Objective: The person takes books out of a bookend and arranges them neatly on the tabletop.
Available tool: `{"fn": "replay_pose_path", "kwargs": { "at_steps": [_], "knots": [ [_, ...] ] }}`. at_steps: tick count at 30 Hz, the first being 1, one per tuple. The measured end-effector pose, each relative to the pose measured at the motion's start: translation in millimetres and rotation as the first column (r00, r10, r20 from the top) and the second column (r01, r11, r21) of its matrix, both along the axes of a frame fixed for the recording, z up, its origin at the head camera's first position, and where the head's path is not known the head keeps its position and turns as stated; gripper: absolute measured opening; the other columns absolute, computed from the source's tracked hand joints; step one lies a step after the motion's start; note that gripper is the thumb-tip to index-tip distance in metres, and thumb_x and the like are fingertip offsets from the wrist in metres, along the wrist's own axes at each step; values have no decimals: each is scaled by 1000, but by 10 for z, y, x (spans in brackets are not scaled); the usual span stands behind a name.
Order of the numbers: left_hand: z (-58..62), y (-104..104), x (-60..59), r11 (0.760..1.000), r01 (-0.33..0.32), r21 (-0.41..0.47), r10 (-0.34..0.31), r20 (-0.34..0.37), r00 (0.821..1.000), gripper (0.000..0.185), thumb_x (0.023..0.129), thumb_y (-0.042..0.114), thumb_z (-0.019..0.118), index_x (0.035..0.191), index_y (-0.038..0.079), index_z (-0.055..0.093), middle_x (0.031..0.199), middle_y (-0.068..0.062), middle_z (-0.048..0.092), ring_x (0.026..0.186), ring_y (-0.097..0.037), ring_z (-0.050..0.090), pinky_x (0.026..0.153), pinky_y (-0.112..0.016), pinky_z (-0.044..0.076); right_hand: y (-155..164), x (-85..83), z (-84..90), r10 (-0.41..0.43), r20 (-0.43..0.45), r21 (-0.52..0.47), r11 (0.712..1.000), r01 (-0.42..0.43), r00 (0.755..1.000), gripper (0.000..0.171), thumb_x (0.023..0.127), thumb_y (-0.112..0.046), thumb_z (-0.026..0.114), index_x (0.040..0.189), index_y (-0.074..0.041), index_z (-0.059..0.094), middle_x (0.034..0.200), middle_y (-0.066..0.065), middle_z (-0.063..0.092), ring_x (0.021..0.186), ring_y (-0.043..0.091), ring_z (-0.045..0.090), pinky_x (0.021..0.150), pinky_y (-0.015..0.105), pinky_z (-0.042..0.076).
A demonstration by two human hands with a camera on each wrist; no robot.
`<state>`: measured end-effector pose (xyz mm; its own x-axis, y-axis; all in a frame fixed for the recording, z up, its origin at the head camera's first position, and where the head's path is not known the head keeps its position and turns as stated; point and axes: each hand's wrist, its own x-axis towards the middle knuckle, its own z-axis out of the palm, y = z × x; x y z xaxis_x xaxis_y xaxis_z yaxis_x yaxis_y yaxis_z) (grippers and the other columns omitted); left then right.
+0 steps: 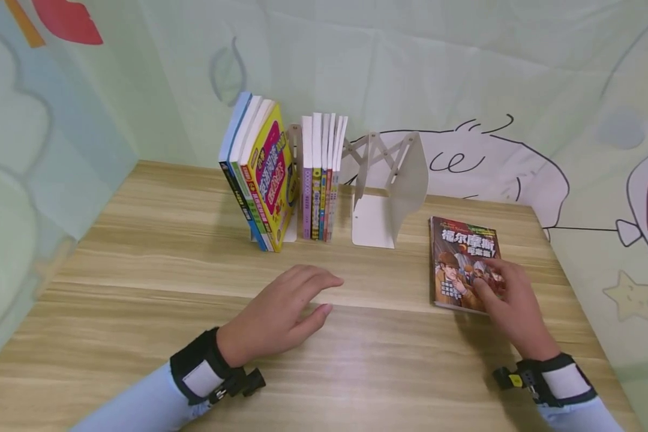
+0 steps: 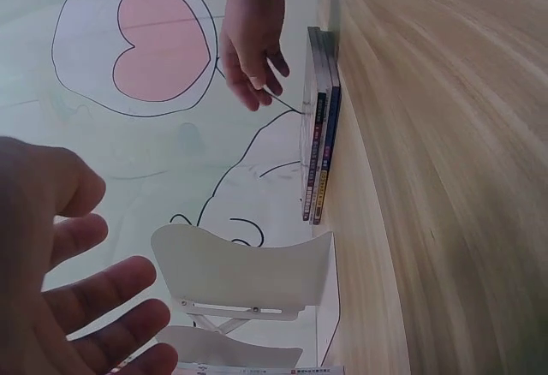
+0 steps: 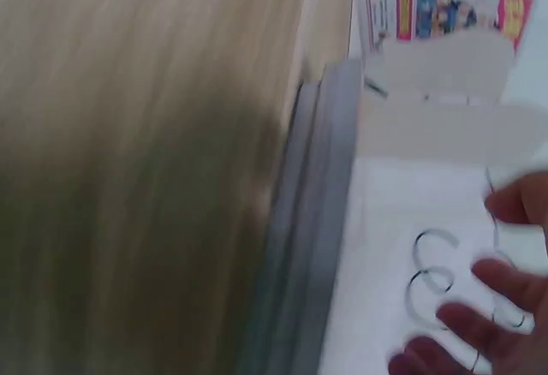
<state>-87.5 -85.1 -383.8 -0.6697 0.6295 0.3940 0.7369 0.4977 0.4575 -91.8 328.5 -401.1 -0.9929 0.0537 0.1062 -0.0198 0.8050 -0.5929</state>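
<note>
My right hand [image 1: 518, 309] hovers over a small stack of books at the right of the table. The top one is a dark book [image 1: 453, 240] with cartoon figures and large white lettering on its cover. Seen from the left wrist, a gap shows between the loosely bent fingers of that hand [image 2: 255, 41] and the stack [image 2: 321, 135]. My left hand [image 1: 281, 312] hangs over the middle of the table, holding nothing, its fingers and thumb spread apart. Nearest to it stand several thin upright books [image 1: 320, 174] in a white folding bookend [image 1: 410, 186].
Several larger books, a yellow book [image 1: 272, 180] outermost, lean at the left end of the bookend. Its right-hand compartment has a bare base plate [image 1: 372, 222]. A wall sheet with drawings [image 1: 313, 54] hangs behind the wooden table [image 1: 140, 258].
</note>
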Motion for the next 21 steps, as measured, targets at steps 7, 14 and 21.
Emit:
{"fn": "replay_pose_path", "kwargs": {
  "at_steps": [7, 14, 21],
  "knots": [
    [-6, -8, 8, 1000, -23, -3, 23, -8, 1000, 39, 100, 32, 56, 136, 16, 59, 136, -1, 59, 129, -17, 52, 110, -40, 43, -274, 38, 76, 275, -9, 41, 961, -275, 961, 58, 96, -22, 69, 145, -4, 44, 154, 22, 32, 140, 45, 31, 104, 71, 34],
    [4, -8, 11, 999, -37, -14, 37, 4, 999, 40, 100, 34, 56, 137, 16, 59, 138, -3, 58, 131, -19, 51, 111, -42, 43, -549, 47, 157, 352, 21, 63, 934, -352, 936, 62, 95, -25, 70, 148, -9, 42, 151, 15, 41, 141, 38, 36, 108, 66, 35],
    [1, -3, 22, 999, -47, -14, 47, 8, 999, 42, 100, 34, 56, 138, 16, 58, 139, -4, 57, 131, -20, 51, 111, -43, 42, -828, 166, 251, 425, -7, 117, 899, -422, 905, 65, 95, -30, 71, 149, -12, 40, 146, 10, 49, 126, 28, 53, 98, 52, 51]
  ]
}}
